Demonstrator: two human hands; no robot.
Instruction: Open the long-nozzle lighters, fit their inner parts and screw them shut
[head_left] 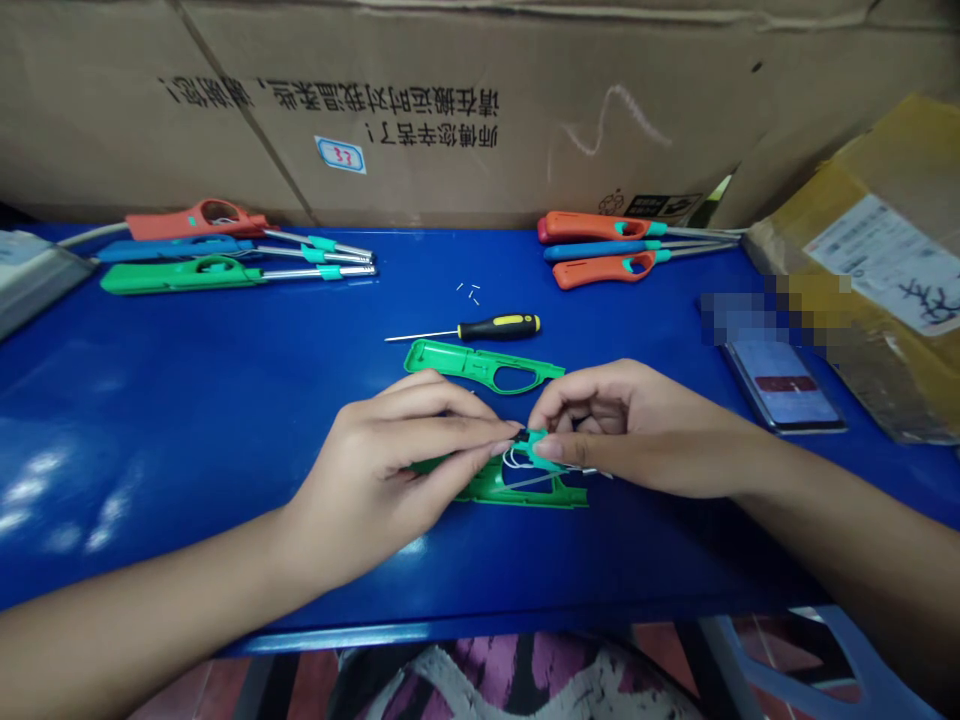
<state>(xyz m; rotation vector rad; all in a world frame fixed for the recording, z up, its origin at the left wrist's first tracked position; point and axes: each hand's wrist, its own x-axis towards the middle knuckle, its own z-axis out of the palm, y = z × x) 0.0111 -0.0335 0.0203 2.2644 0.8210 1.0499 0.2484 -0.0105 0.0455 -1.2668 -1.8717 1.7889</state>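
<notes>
My left hand (405, 455) pinches a small black part (520, 436) between thumb and fingers. Right against it, my right hand (607, 425) grips a teal trigger piece (541, 450) with thin white wires hanging below. Both hands hover over a green lighter handle half (517, 490), partly hidden by the left hand. A second green handle half (480, 365) lies just beyond, its inner side up. Farther back rests a screwdriver (499, 327) with a black and yellow handle, its shaft pointing left.
Several tiny screws (470, 293) lie behind the screwdriver. Lighters sit in two groups, at the back left (180, 277) and back right (600, 268). A phone (784, 380) and a taped carton (877, 260) are on the right. A large cardboard box (420, 60) walls off the back.
</notes>
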